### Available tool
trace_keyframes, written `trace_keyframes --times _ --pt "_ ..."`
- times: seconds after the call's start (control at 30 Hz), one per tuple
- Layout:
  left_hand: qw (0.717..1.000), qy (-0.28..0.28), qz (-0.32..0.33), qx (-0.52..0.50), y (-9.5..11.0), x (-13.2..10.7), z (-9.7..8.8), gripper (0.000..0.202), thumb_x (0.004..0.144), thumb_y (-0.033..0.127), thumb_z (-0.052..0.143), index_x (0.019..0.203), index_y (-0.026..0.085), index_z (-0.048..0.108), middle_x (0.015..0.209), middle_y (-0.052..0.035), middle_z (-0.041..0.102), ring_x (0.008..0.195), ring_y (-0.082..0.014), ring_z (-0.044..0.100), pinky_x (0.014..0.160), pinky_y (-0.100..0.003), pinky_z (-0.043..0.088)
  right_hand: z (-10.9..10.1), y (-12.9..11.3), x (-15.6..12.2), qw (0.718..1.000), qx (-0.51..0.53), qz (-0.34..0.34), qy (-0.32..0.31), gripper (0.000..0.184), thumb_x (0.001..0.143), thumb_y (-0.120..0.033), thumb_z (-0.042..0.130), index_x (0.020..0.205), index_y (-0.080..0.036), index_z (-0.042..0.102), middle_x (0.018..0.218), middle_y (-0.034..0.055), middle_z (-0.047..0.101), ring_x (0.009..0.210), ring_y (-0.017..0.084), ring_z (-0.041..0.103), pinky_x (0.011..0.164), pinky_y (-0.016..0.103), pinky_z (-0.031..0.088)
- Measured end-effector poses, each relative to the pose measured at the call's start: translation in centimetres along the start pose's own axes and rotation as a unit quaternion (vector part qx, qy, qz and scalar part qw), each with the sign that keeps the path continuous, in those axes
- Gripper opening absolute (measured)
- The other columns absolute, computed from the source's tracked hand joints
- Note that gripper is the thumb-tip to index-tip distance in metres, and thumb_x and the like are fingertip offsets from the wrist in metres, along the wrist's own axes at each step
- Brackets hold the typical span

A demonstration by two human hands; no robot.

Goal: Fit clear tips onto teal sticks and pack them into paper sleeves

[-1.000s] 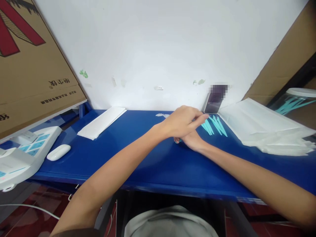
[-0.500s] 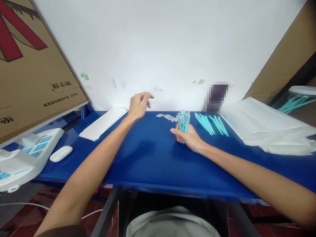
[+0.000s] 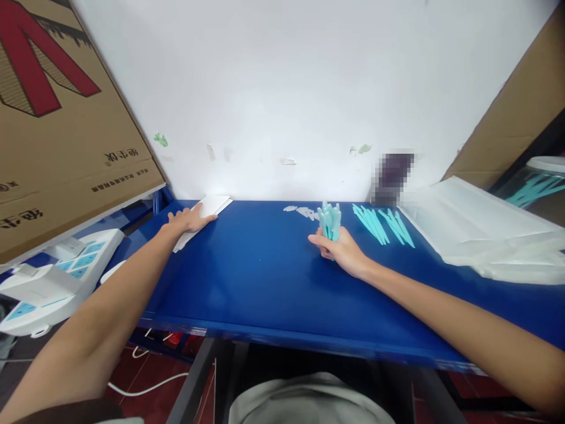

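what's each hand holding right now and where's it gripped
The right hand grips a bundle of teal sticks upright by its lower end. The left hand holds nothing; it rests on the white sheets.

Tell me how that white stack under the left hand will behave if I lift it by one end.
The white stack looks like thin flat sheets or bags, so it will probably droop and fan apart. It seems light; the left hand pressing flat on it may slide the top layers over the smooth blue table. It is unlikely to roll.

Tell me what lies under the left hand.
The left hand rests flat on a stack of white sleeves on the blue table. The part of the stack beneath the palm is covered.
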State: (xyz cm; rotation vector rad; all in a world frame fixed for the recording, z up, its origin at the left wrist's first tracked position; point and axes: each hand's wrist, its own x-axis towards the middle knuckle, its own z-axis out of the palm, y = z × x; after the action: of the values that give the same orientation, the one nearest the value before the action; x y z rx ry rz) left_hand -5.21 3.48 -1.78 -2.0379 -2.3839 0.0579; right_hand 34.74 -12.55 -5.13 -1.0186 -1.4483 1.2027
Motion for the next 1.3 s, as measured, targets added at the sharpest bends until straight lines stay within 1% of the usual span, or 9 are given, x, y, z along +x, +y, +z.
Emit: trace_keyframes --times 0.17,0.3,0.4,0.53,0.67,0.8,0.93,1.07,1.3 --pt "0.987 0.108 0.02 -0.119 -1.5 0.0 0.0 0.1 0.078 0.078 0.052 0.152 0.011 0.037 0.141 -0.0285 0.054 0.136 -0.0478 0.045 0.111 -0.065 0.024 0.0 -0.7 -0.2 0.993 -0.108 -0.031 0.038 0.04 0.082 -0.049 0.066 0.057 -0.021 0.051 0.051 -0.0034 0.047 0.051 0.012 0.041 0.055 0.029 0.034" --pt "0.922 0.217 0.014 -0.322 0.0 -2.6 -2.2 0.09 0.07 0.064 0.072 0.141 0.016 0.048 0.138 -0.022 0.058 0.131 -0.0446 0.051 0.109 -0.06 0.035 0.1 -0.9 -0.1 0.987 -0.143 -0.026 0.065 0.042 0.081 -0.048 0.065 0.053 -0.021 0.05 0.054 -0.0008 0.052 0.053 0.013 0.046 0.058 0.03 0.037" --pt "0.768 0.229 0.042 -0.597 3.7 -6.1 -3.7 0.063 0.077 0.053 0.067 0.129 0.019 0.056 0.125 -0.0148 0.065 0.116 -0.0348 0.063 0.103 -0.052 0.047 0.3 -1.0 -0.3 0.983 -0.174 -0.03 0.043 0.045 0.085 -0.049 0.06 0.052 -0.021 0.048 0.051 0.0004 0.054 0.052 0.015 0.05 0.06 0.031 0.04" --pt "0.541 0.121 0.081 -0.828 9.6 -12.0 -4.6 0.047 0.081 0.055 0.059 0.105 0.015 0.065 0.104 -0.0141 0.07 0.108 -0.0307 0.068 0.095 -0.043 0.057 1.0 -2.1 -0.7 0.958 -0.273 -0.082 0.016 0.04 0.088 -0.045 0.058 0.058 -0.021 0.048 0.051 -0.0018 0.051 0.05 0.013 0.044 0.056 0.029 0.034" --pt "0.422 0.121 0.107 -0.892 13.4 -17.4 -4.4 0.047 0.08 0.054 0.06 0.105 0.015 0.065 0.106 -0.0138 0.071 0.109 -0.0281 0.068 0.096 -0.039 0.058 2.1 -4.1 -1.3 0.899 -0.414 -0.136 -0.05 0.025 0.087 -0.029 0.054 0.065 -0.021 0.049 0.058 -0.0011 0.053 0.052 0.012 0.041 0.054 0.027 0.024" --pt "0.368 0.184 0.031 -0.911 16.2 -20.6 -3.1 0.044 0.082 0.053 0.059 0.107 0.017 0.065 0.118 -0.0119 0.068 0.118 -0.0258 0.064 0.101 -0.035 0.054 2.9 -5.6 -2.2 0.792 -0.594 -0.112 -0.087 0.014 0.084 -0.019 0.052 0.07 -0.021 0.052 0.061 0.002 0.056 0.051 0.014 0.044 0.053 0.03 0.018" --pt "0.366 0.233 -0.014 -0.901 18.4 -22.2 -1.8 0.043 0.085 0.055 0.057 0.108 0.02 0.066 0.124 -0.0095 0.066 0.123 -0.0249 0.061 0.101 -0.032 0.053 2.7 -6.6 -2.4 0.727 -0.676 -0.101 -0.073 0.006 0.083 -0.019 0.054 0.078 -0.02 0.058 0.065 0.0059 0.06 0.053 0.017 0.051 0.054 0.032 0.017" --pt "0.37 0.205 -0.015 -0.906 19.7 -23.2 -1.0 0.04 0.086 0.051 0.061 0.114 0.022 0.065 0.128 -0.0086 0.064 0.127 -0.0255 0.059 0.096 -0.032 0.056 1.8 -9.1 -1.4 0.733 -0.666 -0.126 -0.06 0.007 0.079 -0.019 0.065 0.078 -0.02 0.059 0.061 0.0038 0.056 0.052 0.017 0.052 0.054 0.031 0.019" --pt "0.324 0.113 0.013 -0.939 21.8 -24.0 -1.3 0.027 0.094 0.04 0.051 0.114 0.025 0.061 0.126 -0.0049 0.065 0.124 -0.0197 0.061 0.106 -0.032 0.05 0.7 -14.9 2.3 0.817 -0.55 -0.097 -0.145 0.028 0.058 -0.013 0.086 0.065 -0.02 0.06 0.056 -0.0016 0.05 0.059 0.014 0.054 0.056 0.029 0.027"
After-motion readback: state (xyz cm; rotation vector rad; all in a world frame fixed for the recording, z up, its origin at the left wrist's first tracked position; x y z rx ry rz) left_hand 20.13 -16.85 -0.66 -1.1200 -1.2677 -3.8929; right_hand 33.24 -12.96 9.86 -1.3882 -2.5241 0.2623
